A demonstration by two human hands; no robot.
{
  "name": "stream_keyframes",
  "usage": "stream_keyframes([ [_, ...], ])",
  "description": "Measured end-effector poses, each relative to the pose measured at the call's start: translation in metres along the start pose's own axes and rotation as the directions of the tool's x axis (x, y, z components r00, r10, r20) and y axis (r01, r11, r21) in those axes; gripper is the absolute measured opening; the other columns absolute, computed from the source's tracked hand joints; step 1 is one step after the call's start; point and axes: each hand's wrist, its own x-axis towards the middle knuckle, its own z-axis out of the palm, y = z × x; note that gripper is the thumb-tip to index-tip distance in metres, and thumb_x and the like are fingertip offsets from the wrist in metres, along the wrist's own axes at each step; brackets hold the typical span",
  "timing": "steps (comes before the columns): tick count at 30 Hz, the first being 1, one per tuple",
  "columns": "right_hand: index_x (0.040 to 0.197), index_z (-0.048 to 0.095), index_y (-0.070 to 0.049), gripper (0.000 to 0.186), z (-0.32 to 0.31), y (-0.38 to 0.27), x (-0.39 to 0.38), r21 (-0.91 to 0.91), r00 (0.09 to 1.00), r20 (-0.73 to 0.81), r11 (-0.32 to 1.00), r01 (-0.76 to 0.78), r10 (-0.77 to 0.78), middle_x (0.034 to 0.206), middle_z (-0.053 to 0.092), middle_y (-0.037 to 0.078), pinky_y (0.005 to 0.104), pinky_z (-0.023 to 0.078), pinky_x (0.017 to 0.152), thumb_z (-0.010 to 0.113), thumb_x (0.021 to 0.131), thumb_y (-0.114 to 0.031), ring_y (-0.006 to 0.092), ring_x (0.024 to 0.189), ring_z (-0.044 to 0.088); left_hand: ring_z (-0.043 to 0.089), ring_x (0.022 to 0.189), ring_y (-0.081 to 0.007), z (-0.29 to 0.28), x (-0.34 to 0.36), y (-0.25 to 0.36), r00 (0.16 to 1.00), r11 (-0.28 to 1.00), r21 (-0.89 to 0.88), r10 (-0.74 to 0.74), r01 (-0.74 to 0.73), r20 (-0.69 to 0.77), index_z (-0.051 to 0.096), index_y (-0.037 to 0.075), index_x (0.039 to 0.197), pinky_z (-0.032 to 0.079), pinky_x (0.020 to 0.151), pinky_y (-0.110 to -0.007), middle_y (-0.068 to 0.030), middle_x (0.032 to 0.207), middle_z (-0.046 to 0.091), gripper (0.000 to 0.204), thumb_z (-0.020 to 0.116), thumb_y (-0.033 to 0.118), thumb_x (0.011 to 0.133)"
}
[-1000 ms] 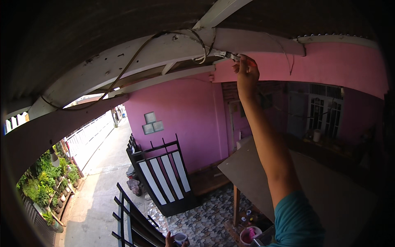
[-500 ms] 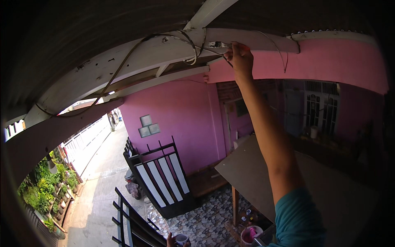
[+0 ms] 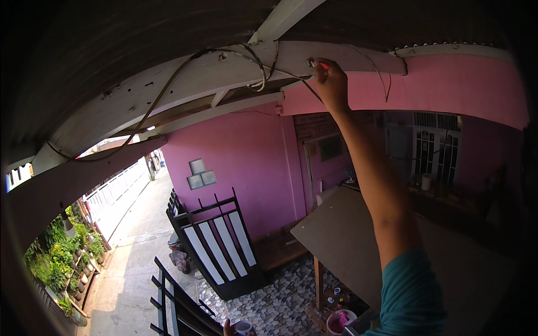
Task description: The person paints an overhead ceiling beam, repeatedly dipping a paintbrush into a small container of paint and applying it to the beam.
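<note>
My right hand (image 3: 333,84) is raised overhead, its fingers closed round the red handle of a paintbrush (image 3: 312,63). The brush's head is against or very near the face of a white wooden beam (image 3: 218,70); most of the brush is hidden by the hand. At the lower edge, fingers of my left hand (image 3: 227,327) wrap a small cup (image 3: 244,326), whose round mouth shows and whose contents I cannot make out. Dark and pale cables (image 3: 260,66) loop over the beam, left of the brush.
Below right stands a brown board-topped table (image 3: 330,224), with a pinkish bucket (image 3: 341,320) beside its leg. A black metal gate with white panels (image 3: 221,246) stands before a purple wall (image 3: 246,168). A corrugated roof is close overhead. Potted plants (image 3: 59,257) line the lane at left.
My right hand has shifted slightly right and down along the beam, and the brush is now more hidden by it. The left hand and cup sit slightly lower in view.
</note>
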Motion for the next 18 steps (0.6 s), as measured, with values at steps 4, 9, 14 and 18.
stream_keyframes([
  [4, 0.104, 0.066, 0.001, 0.029, 0.005, -0.030, 0.008, 0.406, 0.952, 0.180, 0.862, -0.302, 0.249, 0.083, 0.071, 0.010, 0.0274, 0.052, 0.064, 0.063, 0.098, -0.027, 0.0147, 0.073, 0.070, 0.059, 0.095, -0.0163, 0.000, -0.002, 0.001, 1.000, 1.000, 0.002, -0.012, 0.012, 0.005, 0.021, 0.008, 0.156, 0.050, 0.073, -0.027, -0.0137, 0.124, 0.060, 0.088, 0.075, 0.005, 0.086],
  [9, 0.104, 0.065, 0.002, 0.028, -0.008, 0.016, 0.035, 0.485, 0.855, 0.191, 0.711, -0.509, 0.482, 0.081, 0.071, 0.010, 0.0255, 0.052, 0.057, 0.060, 0.099, -0.024, 0.0149, 0.065, 0.069, 0.058, 0.093, -0.0159, 0.003, 0.000, 0.004, 1.000, 1.000, 0.011, -0.015, 0.015, -0.009, 0.022, 0.008, 0.156, 0.050, 0.073, -0.027, -0.0133, 0.122, 0.060, 0.088, 0.076, 0.005, 0.086],
  [14, 0.092, 0.067, 0.002, 0.031, -0.027, 0.067, 0.078, -0.060, 0.966, -0.083, 0.967, -0.249, 0.243, 0.080, 0.070, 0.019, 0.0390, 0.055, 0.066, 0.061, 0.094, -0.028, 0.0279, 0.073, 0.071, 0.056, 0.090, -0.0150, 0.000, -0.004, 0.001, 0.998, 0.998, 0.059, 0.039, -0.037, -0.040, 0.023, 0.008, 0.156, 0.049, 0.072, -0.026, -0.0125, 0.119, 0.061, 0.088, 0.076, 0.006, 0.086],
  [18, 0.085, 0.071, -0.002, 0.033, -0.010, 0.048, 0.084, -0.251, 0.995, -0.099, 0.968, -0.015, -0.010, 0.085, 0.070, 0.021, 0.0442, 0.053, 0.076, 0.059, 0.094, -0.031, 0.0381, 0.085, 0.069, 0.056, 0.088, -0.0147, -0.002, -0.004, 0.008, 0.997, 0.995, 0.085, 0.057, -0.052, -0.055, 0.023, 0.007, 0.155, 0.049, 0.071, -0.026, -0.0124, 0.117, 0.061, 0.088, 0.077, 0.008, 0.086],
])
